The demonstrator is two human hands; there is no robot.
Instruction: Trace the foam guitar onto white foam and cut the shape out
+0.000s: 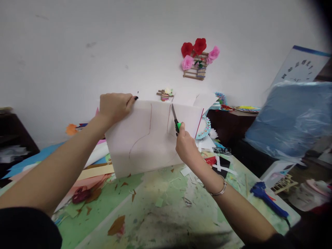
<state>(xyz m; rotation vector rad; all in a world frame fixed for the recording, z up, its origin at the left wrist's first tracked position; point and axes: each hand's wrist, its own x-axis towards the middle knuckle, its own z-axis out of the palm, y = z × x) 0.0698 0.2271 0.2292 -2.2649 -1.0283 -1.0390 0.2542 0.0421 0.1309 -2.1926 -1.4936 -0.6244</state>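
Observation:
A large white sheet [155, 148], thin board or paper, stands upright over the table with a vase-like outline drawn on it in brownish-red lines. At its upper left corner my left hand [115, 105] is closed over the top edge and grips it. My right hand [186, 143] holds scissors [175, 118] with black and green handles by the right part of the sheet. Their blade points up to the top edge, close beside a drawn line. Whether the blades are apart is hard to make out. Another white piece [207, 102] shows behind the sheet's right side.
Brown paper scraps [116, 224] litter the green-stained table [145, 207]. A blue glue gun [269, 200] lies at the right edge, and coloured paper [90, 183] is piled at left. Paper flowers [199, 46] hang on the wall. Blue plastic-wrapped material [290, 117] stands at right.

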